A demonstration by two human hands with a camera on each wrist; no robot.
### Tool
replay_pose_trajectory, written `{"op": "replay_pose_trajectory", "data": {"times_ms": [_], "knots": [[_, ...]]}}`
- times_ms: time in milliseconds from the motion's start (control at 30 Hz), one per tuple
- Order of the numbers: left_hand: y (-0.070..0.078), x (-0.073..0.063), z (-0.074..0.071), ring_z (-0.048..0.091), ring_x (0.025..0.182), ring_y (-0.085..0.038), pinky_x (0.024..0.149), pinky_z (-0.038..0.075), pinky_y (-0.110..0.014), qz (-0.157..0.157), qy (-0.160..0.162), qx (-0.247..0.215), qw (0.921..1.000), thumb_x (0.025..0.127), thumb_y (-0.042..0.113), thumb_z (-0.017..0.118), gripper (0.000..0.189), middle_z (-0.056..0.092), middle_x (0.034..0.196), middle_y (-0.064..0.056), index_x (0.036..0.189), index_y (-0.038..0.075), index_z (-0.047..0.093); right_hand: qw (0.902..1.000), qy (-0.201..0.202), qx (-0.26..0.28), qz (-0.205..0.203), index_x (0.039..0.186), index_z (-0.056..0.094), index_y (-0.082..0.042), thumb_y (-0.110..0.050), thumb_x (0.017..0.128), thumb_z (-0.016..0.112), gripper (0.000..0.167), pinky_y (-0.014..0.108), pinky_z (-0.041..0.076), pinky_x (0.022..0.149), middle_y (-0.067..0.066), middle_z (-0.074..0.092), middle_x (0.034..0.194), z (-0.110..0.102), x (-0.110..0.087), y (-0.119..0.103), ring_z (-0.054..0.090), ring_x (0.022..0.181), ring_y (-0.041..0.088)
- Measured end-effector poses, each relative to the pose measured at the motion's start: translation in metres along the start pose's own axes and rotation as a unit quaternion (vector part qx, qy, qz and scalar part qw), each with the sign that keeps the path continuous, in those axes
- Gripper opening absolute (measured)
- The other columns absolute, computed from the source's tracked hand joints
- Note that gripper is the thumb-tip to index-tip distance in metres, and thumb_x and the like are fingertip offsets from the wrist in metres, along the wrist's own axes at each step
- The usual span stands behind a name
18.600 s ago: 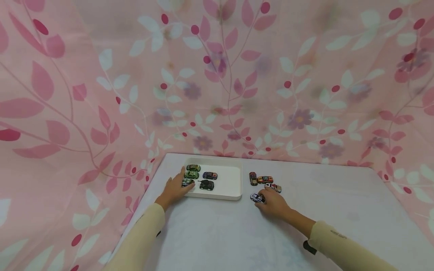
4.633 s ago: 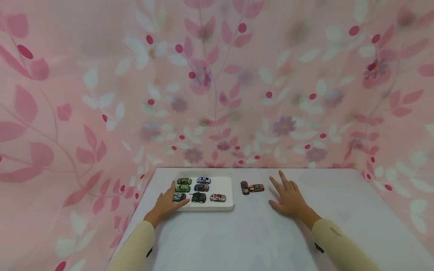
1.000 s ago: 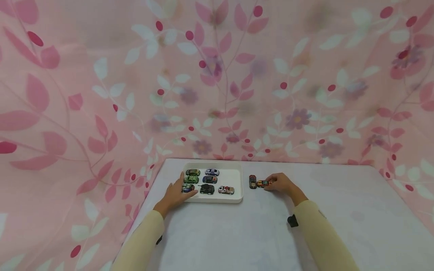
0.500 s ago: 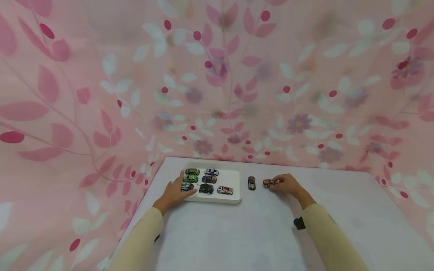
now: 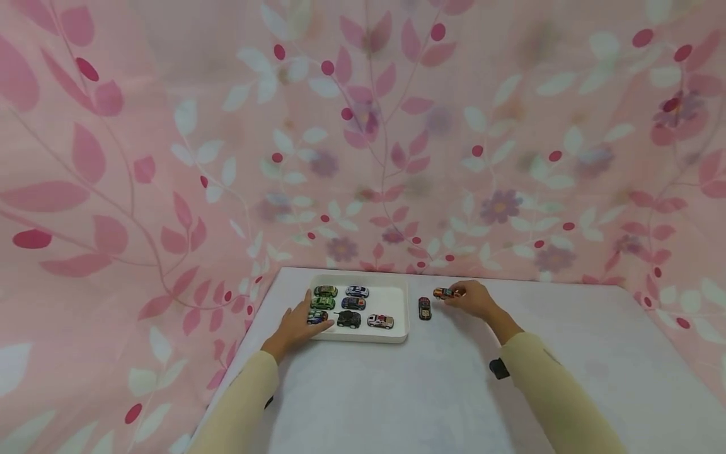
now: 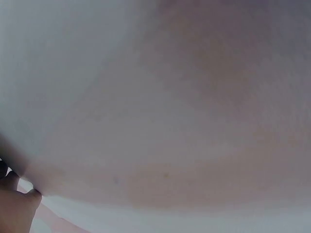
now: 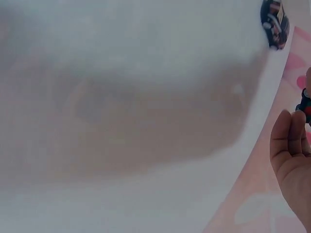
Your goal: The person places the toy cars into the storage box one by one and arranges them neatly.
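Note:
My right hand (image 5: pixel 473 299) pinches an orange toy car (image 5: pixel 444 293), raised above the table to the right of the tray. The right wrist view shows bent fingers (image 7: pixel 290 136) at a small part of the toy car (image 7: pixel 306 108); the rest is cut off. A dark red-and-black toy car (image 5: pixel 425 308) sits on the table between tray and right hand. My left hand (image 5: pixel 293 326) rests spread at the left end of the white tray (image 5: pixel 363 337), thumb over the front corner, beside a blue-green car (image 5: pixel 319 317) it partly covers. The left wrist view mostly shows cloth.
Several toy cars stand in the tray: two green ones at left, a white-blue car (image 5: pixel 357 291), a blue car (image 5: pixel 353 303), a black tank-like vehicle (image 5: pixel 348 319) and a white-red car (image 5: pixel 380 321). Pink floral cloth (image 5: pixel 386 189) hangs behind the white table (image 5: pixel 408 391).
The white-blue and white-red cars have gone from the table into the tray since the oldest frame. Lately my right hand has taken the orange car, drawn it right, then lifted it.

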State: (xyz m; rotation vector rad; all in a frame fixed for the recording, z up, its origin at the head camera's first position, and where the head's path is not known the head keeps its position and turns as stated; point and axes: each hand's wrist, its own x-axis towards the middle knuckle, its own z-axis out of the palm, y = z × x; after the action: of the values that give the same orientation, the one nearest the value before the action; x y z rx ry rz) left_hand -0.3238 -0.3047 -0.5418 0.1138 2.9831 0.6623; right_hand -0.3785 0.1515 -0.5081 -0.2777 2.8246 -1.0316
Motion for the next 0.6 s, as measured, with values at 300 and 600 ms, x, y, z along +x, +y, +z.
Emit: {"op": "replay_pose_trajectory", "data": {"times_ms": [300, 600], "knots": [[0.000, -0.003, 0.004, 0.030, 0.147, -0.038, 0.120, 0.011, -0.062, -0.004, -0.005, 0.004, 1.0000, 0.084, 0.070, 0.060, 0.115, 0.032, 0.158, -0.022, 0.159, 0.004, 0.003, 0.9995, -0.008, 0.029, -0.009, 0.118, 0.070, -0.003, -0.029, 0.086, 0.077, 0.042, 0.030, 0.051, 0.069, 0.013, 0.067, 0.104, 0.033, 0.012, -0.030, 0.058, 0.089, 0.023], [0.003, -0.004, 0.001, 0.032, 0.147, -0.037, 0.120, 0.012, -0.062, -0.005, 0.007, -0.005, 1.0000, 0.084, 0.068, 0.062, 0.115, 0.034, 0.157, -0.022, 0.159, 0.002, 0.005, 0.9980, 0.018, 0.047, -0.040, 0.120, 0.070, -0.003, -0.028, 0.086, 0.077, 0.043, 0.031, 0.052, 0.068, 0.013, 0.069, 0.109, 0.050, 0.021, -0.053, 0.061, 0.092, 0.024]]}}
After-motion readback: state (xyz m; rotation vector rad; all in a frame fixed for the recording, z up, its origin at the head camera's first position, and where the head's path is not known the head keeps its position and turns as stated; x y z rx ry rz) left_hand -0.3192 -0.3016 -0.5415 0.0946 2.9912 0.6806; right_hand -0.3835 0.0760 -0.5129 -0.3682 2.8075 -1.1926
